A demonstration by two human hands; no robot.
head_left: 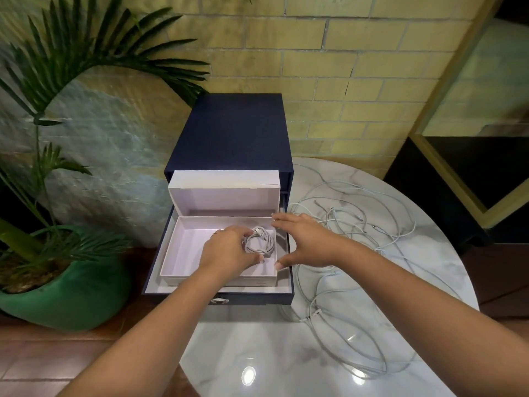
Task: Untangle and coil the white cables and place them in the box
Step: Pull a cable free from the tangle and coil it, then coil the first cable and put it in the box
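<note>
Left hand (229, 247) here, fingers curled round the coil (259, 242), holding it low in the right end of the box (171, 253). I can't tell if it's touching the bottom yet. Right hand (303, 242) hovers spread and flat over the box's right wall, holding nothing. The trick now, I reckon: press the coil flat, then ease my grip off slowly so the loops don't spring apart, with the right hand ready to pin them. Keep it snug to this end, because the tangled cables (357, 224) on the desk (257, 353) need the left half.
</note>
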